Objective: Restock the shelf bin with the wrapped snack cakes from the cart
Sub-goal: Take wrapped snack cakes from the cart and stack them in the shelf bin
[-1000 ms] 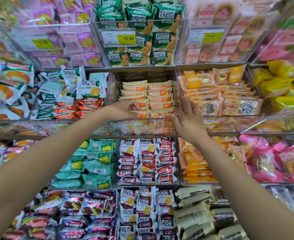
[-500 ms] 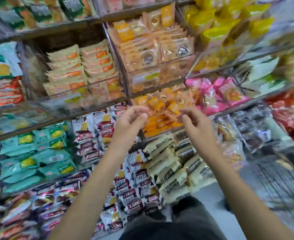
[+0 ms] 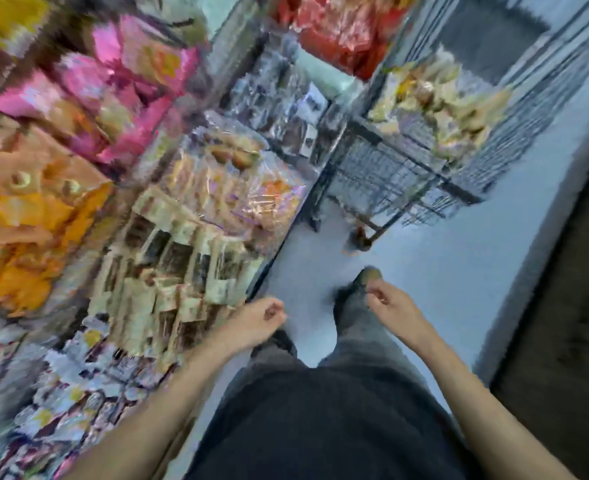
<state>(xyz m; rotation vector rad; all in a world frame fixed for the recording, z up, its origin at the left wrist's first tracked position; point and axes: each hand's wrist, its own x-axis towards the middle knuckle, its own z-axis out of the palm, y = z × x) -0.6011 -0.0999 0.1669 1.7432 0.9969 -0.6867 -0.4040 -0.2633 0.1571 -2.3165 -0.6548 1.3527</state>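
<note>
Bare, both hands hang over the floor [image 3: 459,271]: left hand [image 3: 255,322] and right hand [image 3: 391,306] loosely curled, holding nothing. Pale snack cakes [image 3: 435,98] lie in the wire cart [image 3: 407,174] ahead, well apart from them. Motion blur smears the shelf packs [image 3: 168,258]; the bin cannot be made out.

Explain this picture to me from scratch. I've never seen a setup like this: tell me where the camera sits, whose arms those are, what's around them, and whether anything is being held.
There is no machine here. The single picture comes from a wide-angle camera worn on a person's head, looking down, so you see their own arms and dark trousers. It is blurred, as if the head were turning. The left hand and right hand hang loosely curled in front of the body, and neither holds anything. On the left stand shelves packed with wrapped snacks. Ahead on the pale floor is a wire cart with pale wrapped snack cakes piled in it. My guess is that the person is heading to the cart for more cakes.
</note>
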